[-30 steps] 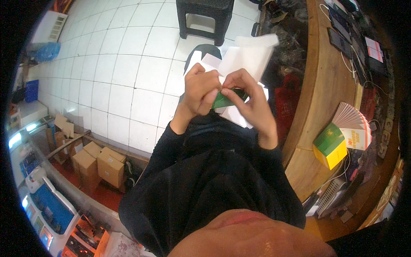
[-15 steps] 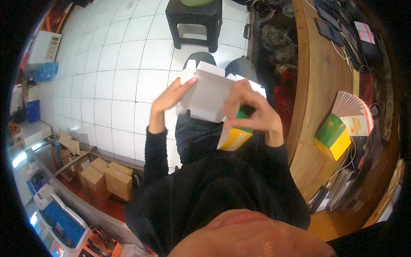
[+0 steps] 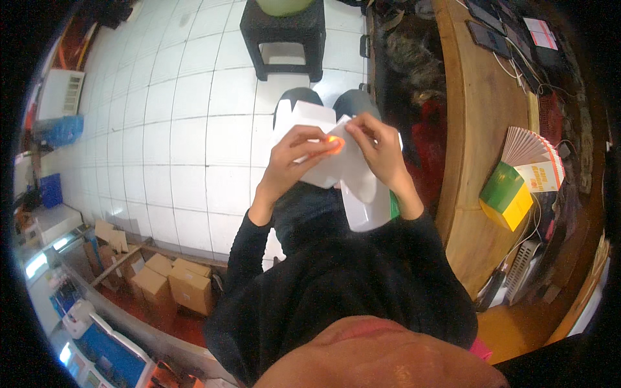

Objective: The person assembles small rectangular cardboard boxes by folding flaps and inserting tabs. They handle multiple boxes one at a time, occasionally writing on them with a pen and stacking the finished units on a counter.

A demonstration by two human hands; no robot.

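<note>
Since a moment ago, the left hand (image 3: 290,160) has moved nearer the wooden table (image 3: 475,223), and the white card (image 3: 367,210) now shows its plain side. Left fingers pinch a small orange bit (image 3: 336,144); the right hand (image 3: 386,154) nips the card, left of the table. On the table sits a green and yellow box (image 3: 506,197) (fanned papers (image 3: 533,149) beside it).

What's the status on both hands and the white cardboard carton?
Left hand at white cardboard carton, grip unclear. Right hand pinching its edge. Green-and-yellow cardboard box on brown wooden counter, off right.
</note>
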